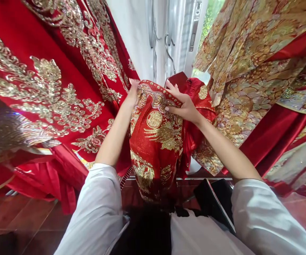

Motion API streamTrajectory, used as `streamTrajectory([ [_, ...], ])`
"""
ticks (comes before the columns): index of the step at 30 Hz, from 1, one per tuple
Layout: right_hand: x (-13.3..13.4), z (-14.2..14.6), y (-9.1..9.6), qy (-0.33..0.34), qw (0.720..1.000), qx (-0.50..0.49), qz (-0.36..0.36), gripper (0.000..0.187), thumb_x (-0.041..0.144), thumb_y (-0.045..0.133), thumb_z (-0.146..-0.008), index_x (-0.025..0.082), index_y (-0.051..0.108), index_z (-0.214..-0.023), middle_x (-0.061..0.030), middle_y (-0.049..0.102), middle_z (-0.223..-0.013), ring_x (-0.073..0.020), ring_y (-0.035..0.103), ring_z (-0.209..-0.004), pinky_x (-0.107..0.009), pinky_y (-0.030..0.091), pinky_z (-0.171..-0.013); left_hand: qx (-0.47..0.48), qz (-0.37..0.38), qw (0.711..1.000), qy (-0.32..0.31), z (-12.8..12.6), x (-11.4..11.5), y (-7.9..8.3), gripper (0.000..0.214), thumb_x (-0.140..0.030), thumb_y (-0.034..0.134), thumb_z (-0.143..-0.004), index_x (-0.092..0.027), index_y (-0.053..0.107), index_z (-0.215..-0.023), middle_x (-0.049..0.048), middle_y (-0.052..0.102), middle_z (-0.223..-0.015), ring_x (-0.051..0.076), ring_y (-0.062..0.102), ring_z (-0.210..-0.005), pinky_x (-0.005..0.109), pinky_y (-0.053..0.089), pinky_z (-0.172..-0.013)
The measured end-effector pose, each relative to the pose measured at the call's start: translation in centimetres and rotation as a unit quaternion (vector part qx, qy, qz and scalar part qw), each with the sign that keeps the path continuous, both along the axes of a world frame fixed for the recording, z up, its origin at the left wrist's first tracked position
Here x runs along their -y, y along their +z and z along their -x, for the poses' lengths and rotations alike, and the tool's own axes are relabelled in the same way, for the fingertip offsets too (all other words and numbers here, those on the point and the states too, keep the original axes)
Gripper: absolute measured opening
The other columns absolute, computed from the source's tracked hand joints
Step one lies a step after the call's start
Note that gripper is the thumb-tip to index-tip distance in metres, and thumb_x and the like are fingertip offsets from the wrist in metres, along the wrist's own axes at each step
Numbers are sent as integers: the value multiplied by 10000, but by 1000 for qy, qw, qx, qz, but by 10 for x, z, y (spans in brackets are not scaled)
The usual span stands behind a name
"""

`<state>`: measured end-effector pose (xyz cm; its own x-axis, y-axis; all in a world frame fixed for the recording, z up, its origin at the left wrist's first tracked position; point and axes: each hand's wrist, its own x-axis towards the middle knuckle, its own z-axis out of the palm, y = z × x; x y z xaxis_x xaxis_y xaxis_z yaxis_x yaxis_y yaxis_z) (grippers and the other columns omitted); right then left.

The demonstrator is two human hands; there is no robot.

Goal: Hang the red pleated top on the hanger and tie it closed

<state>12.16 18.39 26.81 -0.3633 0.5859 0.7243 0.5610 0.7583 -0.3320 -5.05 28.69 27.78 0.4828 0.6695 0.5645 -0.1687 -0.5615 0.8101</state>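
Note:
A red garment with gold embroidery and a beaded upper edge hangs in front of me. My left hand grips its upper left edge, thumb up and the other fingers mostly hidden by the cloth. On the right of the same edge, my right hand pinches the beaded band, with fingers on both sides of it. Behind the garment rises a metal hanger hook. More gathered red cloth bulges just beyond my right hand.
Red gowns with silver-gold sequins hang close on the left. Gold patterned garments hang on the right. A white door frame with a metal lock plate stands ahead. Below lies a dark red tiled floor.

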Motion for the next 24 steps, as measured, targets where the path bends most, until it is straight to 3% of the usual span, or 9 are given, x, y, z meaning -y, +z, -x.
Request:
streamTrajectory([
  [3, -5, -8, 2, 36, 999, 3, 35, 541, 476, 620, -743, 248, 618, -1233, -31, 559, -1296, -285, 203, -1436, -509, -49, -1177, -53, -31, 998, -26, 5, 1, 17, 499, -586, 507, -865, -114, 603, -734, 46, 533, -648, 258, 617, -871, 334, 483, -748],
  [7, -6, -8, 0, 38, 999, -6, 33, 534, 408, 598, -730, 222, 626, -1230, -38, 572, -1279, -286, 248, -1420, -480, -80, -1177, -142, -111, 982, -46, 4, 9, 21, 513, -517, 485, -898, -130, 495, -561, 10, 418, -550, 119, 481, -572, 241, 391, -584],
  [10, -5, -4, -4, 8, 1000, -11, 12, 526, 355, 567, -744, 210, 612, -1248, -54, 585, -1255, -258, 322, -1387, -437, -49, -1193, -161, -186, 969, 11, 5, 26, 17, 539, -506, 407, -922, -165, 383, -506, -6, 341, -518, 88, 347, -500, 234, 329, -528],
  [14, -5, 6, -9, -56, 998, -7, -18, 490, 314, 531, -773, 225, 602, -1249, -60, 568, -1281, -243, 372, -1353, -456, -1, -1192, -188, -239, 928, 216, 11, 73, 8, 405, -504, 427, -908, -181, 503, -677, 32, 482, -642, 161, 498, -679, 281, 430, -675],
  [16, -6, 11, -10, -78, 997, 4, -23, 459, 316, 533, -778, 235, 616, -1223, -53, 560, -1292, -251, 347, -1367, -485, 4, -1185, -251, -227, 900, 277, 14, 100, -1, 381, -546, 485, -869, -175, 556, -818, 57, 537, -700, 213, 549, -755, 330, 457, -737],
  [20, -2, 18, -10, -83, 996, 24, -30, 420, 331, 541, -784, 230, 632, -1181, -49, 550, -1307, -264, 262, -1412, -526, 14, -1175, -335, -200, 865, 316, 14, 131, -18, 372, -427, 604, -810, -138, 552, -1039, 99, 582, -780, 273, 589, -803, 396, 477, -781],
  [24, 2, -4, -4, -112, 992, 35, -41, 335, 372, 555, -802, 213, 667, -1074, -68, 549, -1305, -261, 294, -1396, -511, 153, -1173, -335, -204, 875, 285, 21, 117, -18, 322, -230, 579, -780, -130, 554, -1085, 116, 612, -896, 267, 590, -859, 400, 476, -835],
])
